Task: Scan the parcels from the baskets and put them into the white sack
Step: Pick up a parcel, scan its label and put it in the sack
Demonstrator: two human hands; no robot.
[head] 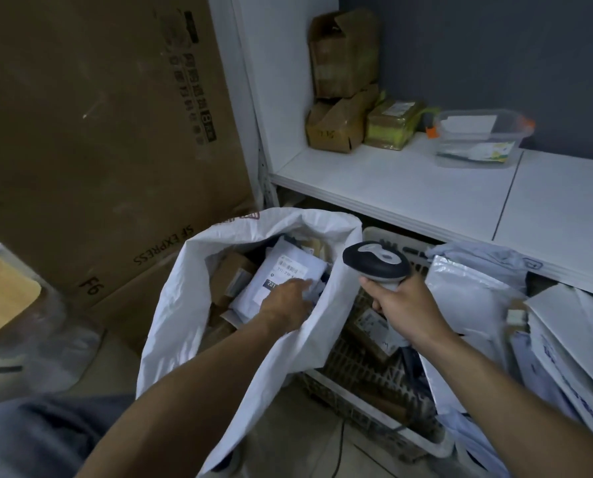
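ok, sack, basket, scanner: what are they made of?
Sack: looks like woven plastic, matte white, holds stiff creases. Basket: likely moulded plastic, with slotted lattice walls and a pale rim. Scanner: hard plastic shell, dark with a smooth grey top panel.

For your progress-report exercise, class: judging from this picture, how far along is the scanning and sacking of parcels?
Done: the white sack already holds several brown boxes. In hand: the left hand is on a white labelled parcel inside it; the right hand grips the scanner. Left: many more parcels lie in the baskets.
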